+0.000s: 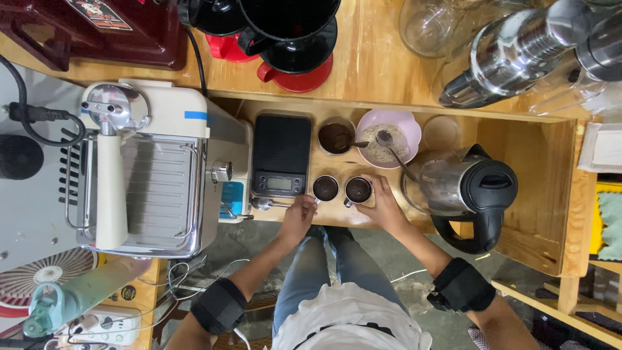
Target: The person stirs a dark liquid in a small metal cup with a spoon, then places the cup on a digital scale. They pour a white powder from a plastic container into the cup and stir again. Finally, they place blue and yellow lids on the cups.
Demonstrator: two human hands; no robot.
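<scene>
Two small round metal cups of dark liquid are sitting side by side on the wooden counter: the left hand is pinching the left cup, the right hand is gripping the right cup. A black flat scale is lying just beside them, and the shiny steel kettle is partly hiding a spoon handle.

Counter, lower level: scale at left, just right of the espresso machine. Right of the scale, two small cups side by side, left cup and right cup, near the front edge. Behind them, a metal cup and, to its right, a bowl with a spoon in it. Kettle right of the cups. Spoon lying before the scale.
</scene>
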